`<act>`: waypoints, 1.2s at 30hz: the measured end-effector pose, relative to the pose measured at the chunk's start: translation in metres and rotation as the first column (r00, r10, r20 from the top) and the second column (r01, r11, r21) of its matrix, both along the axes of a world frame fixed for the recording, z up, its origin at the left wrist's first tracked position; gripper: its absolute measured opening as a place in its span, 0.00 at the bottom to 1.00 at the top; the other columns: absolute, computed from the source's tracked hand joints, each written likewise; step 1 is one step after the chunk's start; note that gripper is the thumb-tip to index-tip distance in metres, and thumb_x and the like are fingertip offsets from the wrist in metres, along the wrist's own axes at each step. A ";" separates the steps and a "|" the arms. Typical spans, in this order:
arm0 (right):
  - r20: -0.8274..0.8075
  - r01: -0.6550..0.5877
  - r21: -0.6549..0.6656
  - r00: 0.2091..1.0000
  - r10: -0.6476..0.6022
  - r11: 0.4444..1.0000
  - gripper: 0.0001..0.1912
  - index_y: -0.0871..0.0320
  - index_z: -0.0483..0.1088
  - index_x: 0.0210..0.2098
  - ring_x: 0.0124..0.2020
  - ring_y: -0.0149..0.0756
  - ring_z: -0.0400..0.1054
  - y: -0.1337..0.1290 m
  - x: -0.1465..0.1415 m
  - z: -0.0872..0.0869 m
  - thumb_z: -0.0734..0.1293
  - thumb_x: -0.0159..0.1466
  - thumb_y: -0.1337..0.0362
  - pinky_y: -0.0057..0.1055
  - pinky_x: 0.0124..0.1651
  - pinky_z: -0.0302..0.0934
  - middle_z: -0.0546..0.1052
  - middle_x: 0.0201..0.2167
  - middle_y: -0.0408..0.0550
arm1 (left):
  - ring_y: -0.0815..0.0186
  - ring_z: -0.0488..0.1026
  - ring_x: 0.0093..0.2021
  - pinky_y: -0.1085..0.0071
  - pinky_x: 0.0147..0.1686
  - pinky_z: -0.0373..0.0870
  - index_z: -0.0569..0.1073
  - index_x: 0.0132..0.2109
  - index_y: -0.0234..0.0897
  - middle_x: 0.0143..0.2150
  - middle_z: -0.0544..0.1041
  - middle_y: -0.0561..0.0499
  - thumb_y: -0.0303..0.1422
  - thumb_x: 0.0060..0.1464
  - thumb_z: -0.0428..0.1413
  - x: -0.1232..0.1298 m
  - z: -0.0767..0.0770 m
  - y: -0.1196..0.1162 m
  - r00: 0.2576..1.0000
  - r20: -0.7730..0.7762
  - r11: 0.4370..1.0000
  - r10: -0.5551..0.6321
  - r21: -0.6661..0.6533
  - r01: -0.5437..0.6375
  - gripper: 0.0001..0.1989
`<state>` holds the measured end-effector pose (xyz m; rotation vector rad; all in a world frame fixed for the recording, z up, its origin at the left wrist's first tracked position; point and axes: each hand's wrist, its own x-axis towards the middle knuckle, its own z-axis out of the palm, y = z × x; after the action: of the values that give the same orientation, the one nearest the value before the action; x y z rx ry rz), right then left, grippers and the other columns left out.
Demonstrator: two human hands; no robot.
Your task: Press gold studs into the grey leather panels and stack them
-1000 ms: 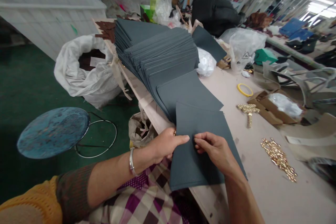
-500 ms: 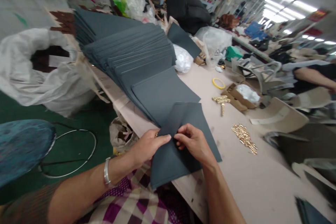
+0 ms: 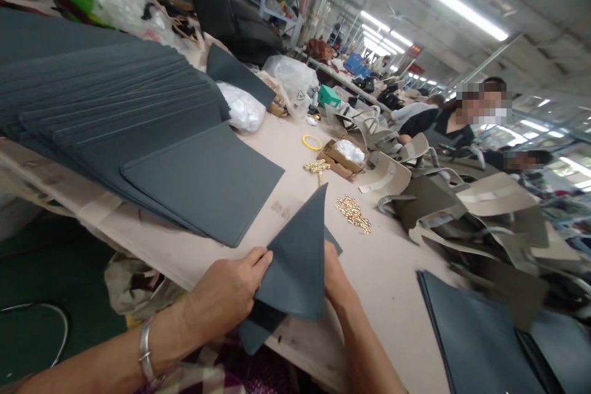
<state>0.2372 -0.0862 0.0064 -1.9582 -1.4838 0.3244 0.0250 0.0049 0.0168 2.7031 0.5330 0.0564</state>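
A dark blue-grey leather-like panel [image 3: 295, 258] is held up off the table, one part curled over and its corner pointing up. My left hand [image 3: 235, 286] pinches its left edge between thumb and fingers. My right hand [image 3: 336, 274] is at the panel's right side, with its fingers hidden behind the raised part. To the left, a large fanned stack of matching panels [image 3: 203, 178] lies on the table. Beyond my hands are a loose pile of small gold metal pieces [image 3: 353, 213] and a smaller gold cluster [image 3: 316, 166].
More dark panels [image 3: 475, 332] lie at the lower right. A yellow tape ring [image 3: 312, 143] and a cardboard box [image 3: 337, 163] with white plastic stand farther back. Beige and olive bag parts [image 3: 494, 194] crowd the right. A co-worker [image 3: 455, 126] is beyond them.
The view has swung right. The panel, flatter before, is now lifted and curled. My right hand has gone from pinching at its middle to behind its raised part.
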 end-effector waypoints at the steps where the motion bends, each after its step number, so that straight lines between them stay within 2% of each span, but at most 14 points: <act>1: 0.044 0.082 -0.057 0.996 -0.080 0.995 0.07 0.56 0.74 0.33 0.33 0.35 0.71 -0.006 0.014 0.002 0.63 0.61 0.64 0.27 0.38 0.65 0.79 0.33 0.44 | 0.55 0.76 0.51 0.60 0.47 0.77 0.63 0.63 0.28 0.61 0.69 0.38 0.17 0.39 0.44 0.002 0.000 -0.002 1.000 -0.027 1.000 -0.006 0.022 0.006 0.39; 3: 0.182 0.313 -0.157 0.942 -0.284 0.937 0.11 0.57 0.75 0.40 0.37 0.36 0.73 -0.019 0.046 0.005 0.63 0.62 0.63 0.29 0.42 0.65 0.80 0.36 0.46 | 0.56 0.76 0.51 0.61 0.48 0.76 0.63 0.63 0.28 0.63 0.68 0.37 0.16 0.40 0.43 0.003 0.001 -0.003 0.998 -0.062 0.999 -0.006 0.053 0.009 0.39; 5: 0.304 0.514 -0.181 0.840 -0.449 0.838 0.15 0.61 0.74 0.46 0.40 0.40 0.74 -0.032 0.079 0.006 0.61 0.64 0.63 0.33 0.47 0.64 0.80 0.40 0.54 | 0.57 0.75 0.52 0.63 0.48 0.76 0.63 0.64 0.29 0.64 0.66 0.37 0.15 0.40 0.43 0.003 -0.001 -0.003 0.997 -0.078 0.997 -0.007 0.071 0.012 0.40; 8: 0.418 0.648 -0.178 0.731 -0.539 0.740 0.19 0.67 0.73 0.49 0.42 0.45 0.73 -0.047 0.119 0.004 0.59 0.64 0.65 0.38 0.49 0.62 0.78 0.42 0.62 | 0.58 0.76 0.51 0.65 0.47 0.76 0.63 0.64 0.31 0.64 0.66 0.39 0.15 0.40 0.43 0.001 -0.009 -0.001 0.998 -0.062 0.996 -0.018 0.086 0.023 0.40; 12: 0.508 0.664 -0.238 0.707 -0.492 0.709 0.17 0.64 0.75 0.46 0.44 0.44 0.73 -0.048 0.143 0.003 0.59 0.65 0.67 0.34 0.49 0.60 0.78 0.42 0.61 | 0.58 0.76 0.50 0.65 0.46 0.76 0.64 0.63 0.31 0.63 0.67 0.39 0.17 0.39 0.44 -0.003 -0.024 0.000 0.999 0.028 0.991 -0.035 0.130 0.031 0.40; 17: 0.555 0.654 -0.320 0.716 -0.423 0.686 0.14 0.66 0.77 0.41 0.45 0.46 0.73 -0.035 0.142 0.008 0.60 0.64 0.70 0.34 0.49 0.60 0.78 0.41 0.65 | 0.58 0.77 0.48 0.68 0.45 0.76 0.67 0.60 0.32 0.60 0.71 0.41 0.17 0.39 0.45 -0.007 -0.032 0.000 0.988 0.152 0.990 -0.030 0.144 0.008 0.38; 23: 0.553 0.730 -0.297 0.657 -0.513 0.615 0.13 0.70 0.77 0.40 0.44 0.50 0.74 -0.023 0.143 0.017 0.64 0.60 0.71 0.36 0.47 0.63 0.79 0.39 0.70 | 0.57 0.78 0.44 0.67 0.39 0.77 0.67 0.60 0.35 0.60 0.71 0.42 0.18 0.42 0.45 -0.005 -0.033 0.002 0.981 0.191 0.994 -0.016 0.105 -0.004 0.35; 27: 0.449 0.714 -0.248 0.684 -0.575 0.655 0.14 0.68 0.77 0.37 0.39 0.49 0.76 -0.032 0.128 0.040 0.62 0.61 0.66 0.38 0.44 0.66 0.80 0.34 0.65 | 0.58 0.77 0.44 0.67 0.40 0.76 0.64 0.60 0.33 0.57 0.70 0.40 0.18 0.42 0.46 -0.004 -0.021 -0.001 0.991 0.119 0.996 -0.052 0.080 0.043 0.35; 29: 0.335 0.677 -0.192 0.726 -0.601 0.711 0.18 0.68 0.75 0.43 0.33 0.44 0.77 -0.037 0.108 0.054 0.60 0.64 0.61 0.37 0.39 0.69 0.80 0.32 0.60 | 0.60 0.77 0.45 0.69 0.41 0.75 0.63 0.60 0.33 0.55 0.71 0.40 0.17 0.44 0.47 -0.004 -0.014 -0.002 0.992 0.096 0.995 -0.084 0.064 0.078 0.33; 30: 0.233 0.648 -0.123 0.755 -0.613 0.752 0.20 0.68 0.74 0.46 0.31 0.41 0.76 -0.037 0.095 0.061 0.60 0.65 0.58 0.36 0.37 0.70 0.80 0.32 0.57 | 0.61 0.76 0.45 0.70 0.41 0.75 0.63 0.59 0.33 0.53 0.72 0.41 0.18 0.46 0.47 -0.004 -0.011 -0.002 0.991 0.092 0.994 -0.097 0.062 0.091 0.31; 31: 0.039 0.606 0.003 0.794 -0.606 0.795 0.20 0.66 0.74 0.44 0.28 0.40 0.75 -0.037 0.080 0.066 0.65 0.62 0.55 0.36 0.35 0.71 0.79 0.30 0.54 | 0.62 0.76 0.44 0.70 0.40 0.74 0.64 0.58 0.34 0.52 0.72 0.42 0.18 0.48 0.48 -0.004 -0.010 -0.001 0.990 0.093 0.993 -0.103 0.066 0.097 0.28; 33: -0.244 0.484 0.106 0.860 -0.449 0.869 0.18 0.61 0.76 0.39 0.24 0.37 0.73 -0.032 0.044 0.072 0.72 0.55 0.54 0.34 0.31 0.72 0.78 0.25 0.48 | 0.62 0.76 0.43 0.70 0.38 0.74 0.64 0.57 0.34 0.50 0.72 0.42 0.20 0.52 0.48 -0.005 -0.008 0.000 0.988 0.103 0.990 -0.116 0.088 0.107 0.24; 34: -0.337 0.405 0.096 0.872 -0.353 0.909 0.17 0.60 0.76 0.36 0.23 0.36 0.72 -0.028 0.024 0.072 0.74 0.53 0.54 0.33 0.29 0.71 0.78 0.24 0.46 | 0.61 0.76 0.42 0.69 0.37 0.75 0.64 0.57 0.33 0.49 0.72 0.42 0.20 0.54 0.47 -0.005 -0.008 0.000 0.987 0.110 0.989 -0.121 0.101 0.110 0.23; 36: -0.428 0.217 -0.033 0.879 -0.210 0.976 0.14 0.58 0.76 0.34 0.22 0.34 0.71 -0.016 -0.012 0.063 0.73 0.54 0.54 0.31 0.28 0.70 0.77 0.22 0.45 | 0.61 0.76 0.39 0.68 0.34 0.74 0.63 0.56 0.32 0.47 0.72 0.42 0.22 0.56 0.47 -0.007 -0.008 0.000 0.984 0.124 0.986 -0.130 0.117 0.116 0.20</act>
<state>0.2257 -0.1022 0.0695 -1.8630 -0.9741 0.6003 0.0184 0.0048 0.0089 2.8075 0.3314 0.2347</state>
